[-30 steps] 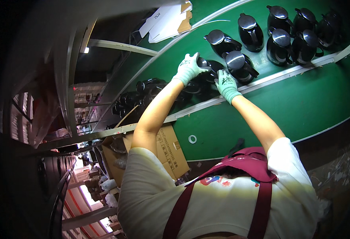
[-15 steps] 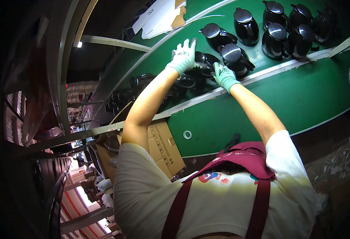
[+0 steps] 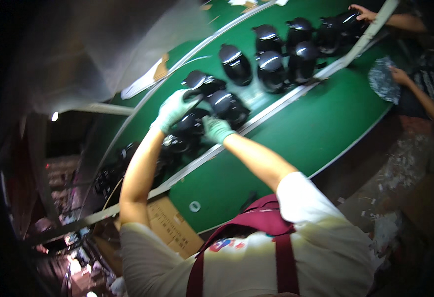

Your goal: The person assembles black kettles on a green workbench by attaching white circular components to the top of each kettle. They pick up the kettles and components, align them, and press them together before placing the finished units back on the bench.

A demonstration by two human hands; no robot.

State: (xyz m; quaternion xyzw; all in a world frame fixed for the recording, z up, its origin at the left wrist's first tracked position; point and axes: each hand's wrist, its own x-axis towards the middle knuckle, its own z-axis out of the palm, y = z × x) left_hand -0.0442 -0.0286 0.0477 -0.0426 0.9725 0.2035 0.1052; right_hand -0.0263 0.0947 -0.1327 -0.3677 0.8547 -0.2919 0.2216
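Black jugs with shiny lids stand on the green conveyor belt point(image 3: 256, 94). One black jug point(image 3: 193, 122) is between my gloved hands. On its left upper side is my left hand point(image 3: 175, 110), its fingers bent and dark at the tips, smeared by motion. My right hand point(image 3: 217, 129) presses its fingers against the right side of that jug. Just right of it, another black jug point(image 3: 228, 108) leans close to my right fingers. Behind these two is a further jug point(image 3: 203, 83). Both gloves are pale green.
More jugs point(image 3: 271, 69) stand farther right, where another person's hand point(image 3: 365, 13) touches one. That person's other hand point(image 3: 400, 75) is at a clear plastic bag point(image 3: 384, 79). A metal rail point(image 3: 276, 110) divides belt and green ledge, which holds a white ring point(image 3: 194, 206). A cardboard box point(image 3: 172, 225) sits below.
The view has swung, so the belt and jugs sit farther left and lower in it. A co-worker's hands have come into view at the right. My hands stay around the same jug.
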